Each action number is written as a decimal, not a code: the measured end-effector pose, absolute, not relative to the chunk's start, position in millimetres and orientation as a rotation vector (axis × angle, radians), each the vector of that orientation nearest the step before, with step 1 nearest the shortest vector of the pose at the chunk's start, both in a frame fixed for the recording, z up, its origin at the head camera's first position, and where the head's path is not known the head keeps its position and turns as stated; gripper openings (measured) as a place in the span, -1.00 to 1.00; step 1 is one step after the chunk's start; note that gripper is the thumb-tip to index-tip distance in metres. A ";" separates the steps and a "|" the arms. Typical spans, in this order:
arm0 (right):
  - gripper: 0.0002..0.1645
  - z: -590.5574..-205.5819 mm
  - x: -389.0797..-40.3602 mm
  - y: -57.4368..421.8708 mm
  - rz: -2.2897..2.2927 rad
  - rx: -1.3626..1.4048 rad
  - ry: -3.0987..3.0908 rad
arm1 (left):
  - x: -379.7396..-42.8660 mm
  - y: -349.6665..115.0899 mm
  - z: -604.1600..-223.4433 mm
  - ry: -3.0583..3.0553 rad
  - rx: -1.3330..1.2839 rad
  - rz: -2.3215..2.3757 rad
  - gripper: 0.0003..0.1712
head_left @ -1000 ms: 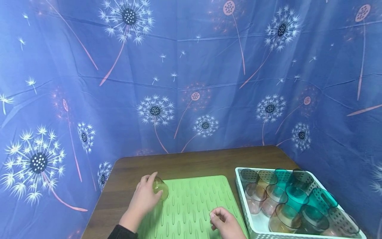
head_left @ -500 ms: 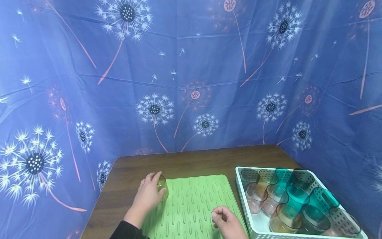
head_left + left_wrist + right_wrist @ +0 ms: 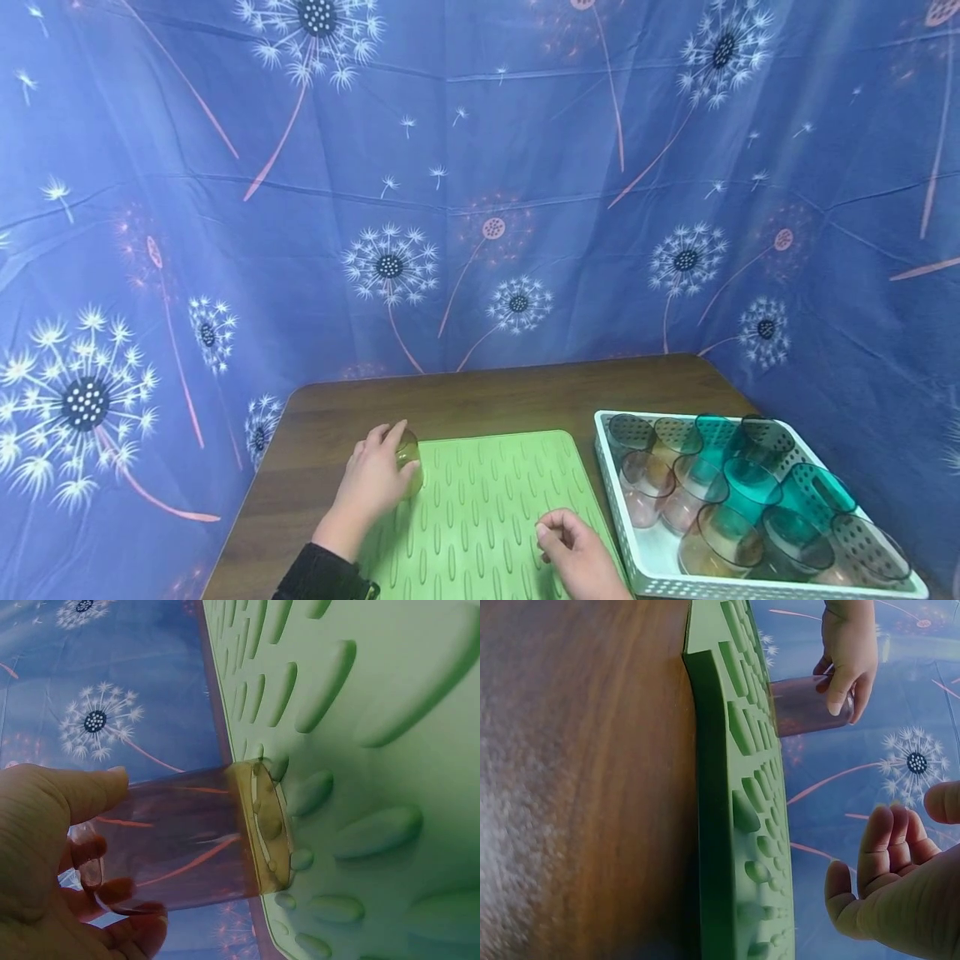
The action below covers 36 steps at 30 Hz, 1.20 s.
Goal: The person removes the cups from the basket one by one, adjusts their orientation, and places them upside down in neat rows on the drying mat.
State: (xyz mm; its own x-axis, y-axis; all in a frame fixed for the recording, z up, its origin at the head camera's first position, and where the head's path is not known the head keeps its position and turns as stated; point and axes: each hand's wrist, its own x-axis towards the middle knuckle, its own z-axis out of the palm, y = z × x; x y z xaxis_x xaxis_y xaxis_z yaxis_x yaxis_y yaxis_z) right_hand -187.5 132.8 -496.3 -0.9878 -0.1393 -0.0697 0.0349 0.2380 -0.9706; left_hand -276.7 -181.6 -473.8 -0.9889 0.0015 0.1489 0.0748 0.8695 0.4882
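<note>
In the left hand (image 3: 375,477), gripped near the rim between thumb and fingers, an amber glass (image 3: 184,840), upright, base touching the far left corner of the green mat (image 3: 480,500). On the mat, just this one glass; by that count, probably barely begun. Over the mat's near right part, the right hand (image 3: 581,554), empty, fingers loosely curled. At far right on the worktop (image 3: 487,400), a white basket (image 3: 750,587) with eleven glasses (image 3: 752,483), amber, pinkish, grey and teal, packed close together, apparently all left to do.
</note>
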 end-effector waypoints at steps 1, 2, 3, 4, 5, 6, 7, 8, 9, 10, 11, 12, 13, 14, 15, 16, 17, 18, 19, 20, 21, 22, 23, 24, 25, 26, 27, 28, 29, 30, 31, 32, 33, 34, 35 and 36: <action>-0.67 -495.5 -187.3 133.0 -1.854 -0.099 2.359 | -277.2 -181.6 -474.1 -2.896 -0.058 -0.770 -0.13; -0.67 -494.6 -187.0 133.1 -1.850 -0.096 2.370 | -277.6 -181.6 -474.6 -2.895 -0.056 -0.774 -0.13; -0.67 -493.2 -186.6 133.3 -1.840 -0.097 2.387 | -277.8 -181.5 -474.8 -2.893 -0.055 -0.779 -0.13; -0.68 -491.5 -186.1 133.4 -1.832 -0.100 2.410 | -277.8 -181.4 -475.0 -2.892 -0.055 -0.782 -0.13; -0.69 -489.3 -185.3 133.6 -1.820 -0.099 2.440 | -278.0 -181.3 -475.4 -2.893 -0.055 -0.785 -0.13; -0.71 -486.7 -184.4 134.0 -1.796 -0.099 2.488 | -278.2 -181.4 -476.0 -2.894 -0.055 -0.786 -0.14; -0.74 -483.8 -183.4 134.5 -1.771 -0.099 2.545 | -278.3 -181.5 -476.4 -2.894 -0.056 -0.786 -0.14; -0.77 -480.9 -182.1 135.0 -1.747 -0.101 2.611 | -278.1 -181.7 -476.9 -2.897 -0.055 -0.783 -0.14; -0.80 -477.3 -180.8 136.1 -1.717 -0.105 2.683 | -277.7 -182.0 -477.2 -2.899 -0.056 -0.779 -0.14; -0.83 -473.8 -179.9 137.4 -1.687 -0.106 2.763 | -277.6 -182.3 -477.6 -2.899 -0.056 -0.776 -0.13; -0.86 -470.5 -179.4 139.4 -1.652 -0.123 2.851 | -277.6 -182.6 -478.0 -2.900 -0.058 -0.772 -0.13; -0.86 -467.2 -179.5 141.9 -1.616 -0.148 2.939 | -277.7 -182.9 -478.4 -2.899 -0.060 -0.766 -0.13; -0.84 -463.6 -179.8 145.4 -1.579 -0.179 3.019 | -277.7 -183.0 -478.5 -2.898 -0.061 -0.764 -0.13; -0.81 -460.1 -180.5 149.4 -1.523 -0.194 3.102 | -277.9 -183.2 -478.6 -2.895 -0.063 -0.764 -0.13; -0.79 -456.5 -181.4 154.4 -1.459 -0.202 3.174 | -277.8 -183.3 -478.7 -2.894 -0.064 -0.768 -0.13; -0.77 -453.2 -182.7 160.1 -1.385 -0.197 3.236 | -277.7 -183.4 -478.7 -2.894 -0.062 -0.777 -0.12; -0.74 -450.3 -183.8 166.1 -1.317 -0.188 3.289 | -277.5 -183.4 -478.7 -2.896 -0.058 -0.780 -0.11; -0.71 -446.9 -185.0 172.6 -1.242 -0.141 3.315 | -277.0 -183.4 -478.4 -2.899 -0.053 -0.788 -0.10; -0.68 -443.8 -186.2 179.1 -1.178 -0.088 3.324 | -276.0 -183.2 -477.4 -2.901 -0.050 -0.792 -0.10; -0.65 -441.9 -187.4 185.7 -1.119 -0.037 3.335 | -274.9 -182.9 -476.6 -2.903 -0.045 -0.797 -0.10; -0.62 -440.7 -188.7 192.5 -1.066 0.003 3.350 | -274.2 -182.7 -476.2 -2.907 -0.039 -0.801 -0.08; -0.57 -438.7 -190.2 199.1 -1.027 0.064 3.330 | -273.6 -182.5 -475.9 -2.904 -0.036 -0.800 -0.07; -0.54 -437.5 -191.6 205.2 -0.995 0.118 3.313 | -273.3 -182.3 -475.2 -2.900 -0.034 -0.793 -0.06; -0.50 -436.3 -193.0 211.3 -0.960 0.165 3.293 | -272.7 -182.3 -474.5 -2.892 -0.032 -0.794 -0.05; -0.47 -436.1 -194.1 217.0 -0.933 0.195 3.286 | -272.1 -182.7 -473.9 -2.881 -0.029 -0.792 -0.03; -0.44 -436.3 -195.1 222.4 -0.900 0.221 3.284 | -271.9 -183.2 -473.8 -2.870 -0.026 -0.792 -0.01; -0.42 -436.0 -196.2 227.2 -0.873 0.255 3.266 | -271.8 -183.8 -473.7 -2.858 -0.025 -0.796 0.01; -0.41 -435.7 -197.0 231.5 -0.846 0.285 3.245 | -270.9 -184.1 -472.8 -2.846 -0.028 -0.800 0.02; -0.40 -436.8 -197.1 235.4 -0.820 0.294 3.251 | -270.2 -184.4 -472.0 -2.834 -0.031 -0.815 0.02; -0.40 -437.8 -197.4 238.9 -0.797 0.300 3.255 | -268.9 -184.5 -471.4 -2.824 -0.036 -0.828 0.03; -0.39 -438.8 -197.5 242.1 -0.772 0.306 3.258 | -267.8 -184.3 -470.9 -2.812 -0.045 -0.841 0.03; -0.39 -440.1 -197.5 244.7 -0.750 0.310 3.261 | -266.0 -183.7 -470.0 -2.808 -0.051 -0.852 0.02; -0.38 -441.2 -197.7 247.0 -0.729 0.312 3.259 | -263.9 -183.1 -469.4 -2.800 -0.057 -0.863 0.02; -0.36 -442.4 -197.6 248.9 -0.707 0.311 3.260 | -261.3 -182.2 -468.5 -2.798 -0.062 -0.866 0.02; -0.35 -443.5 -197.8 250.4 -0.690 0.307 3.260 | -258.9 -181.4 -468.2 -2.799 -0.063 -0.870 0.02; -0.34 -444.5 -198.1 251.6 -0.673 0.303 3.262 | -256.1 -180.4 -467.7 -2.796 -0.066 -0.863 0.02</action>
State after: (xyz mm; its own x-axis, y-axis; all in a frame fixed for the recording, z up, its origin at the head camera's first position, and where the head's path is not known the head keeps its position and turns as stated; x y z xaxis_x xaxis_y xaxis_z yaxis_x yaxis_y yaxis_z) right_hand -198.1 251.6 -444.5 -0.9633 0.2152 0.1605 0.1341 0.9036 -0.4069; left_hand -256.1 -180.4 -467.7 -0.9760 -0.0203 0.2168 0.1054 0.8271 0.5521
